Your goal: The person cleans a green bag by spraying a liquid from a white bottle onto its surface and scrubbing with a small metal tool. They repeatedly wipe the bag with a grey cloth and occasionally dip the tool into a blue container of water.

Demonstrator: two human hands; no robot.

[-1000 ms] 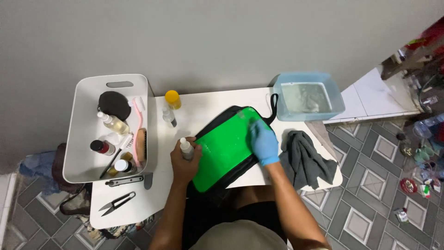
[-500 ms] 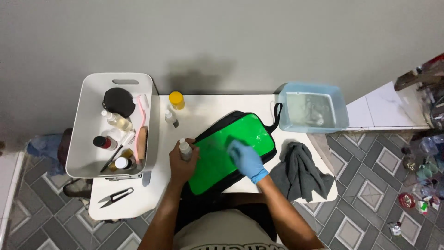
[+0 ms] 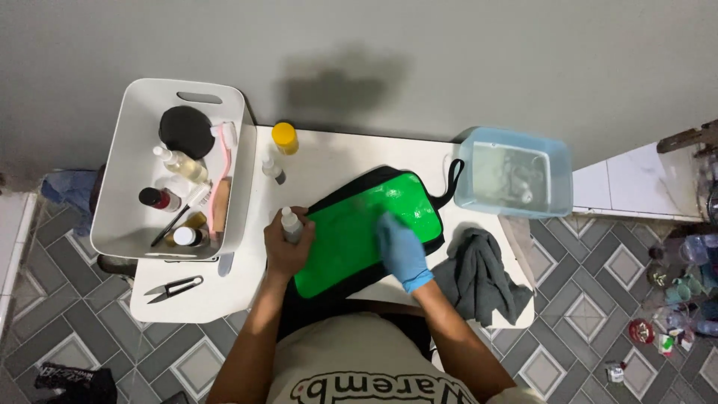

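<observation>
Your gloved right hand (image 3: pixel 402 250) has slid down to mid green bag (image 3: pixel 351 232), flat, gripping nothing; left hand (image 3: pixel 286 247) stays clamped on small bottle (image 3: pixel 290 224).

One green pouch (image 3: pixel 366 232) in mid-desk, one small bottle (image 3: pixel 291 224) at its left end. Two more bottles near the desk's back edge: one yellow-capped (image 3: pixel 284 138), one small (image 3: pixel 272 168). One grey cloth (image 3: pixel 482 273) at the right edge, one blue tub (image 3: pixel 514 173) at the back right corner, one pair of snips (image 3: pixel 173 287) front left, one white bin (image 3: pixel 176 168) beside the desk's left edge.
</observation>
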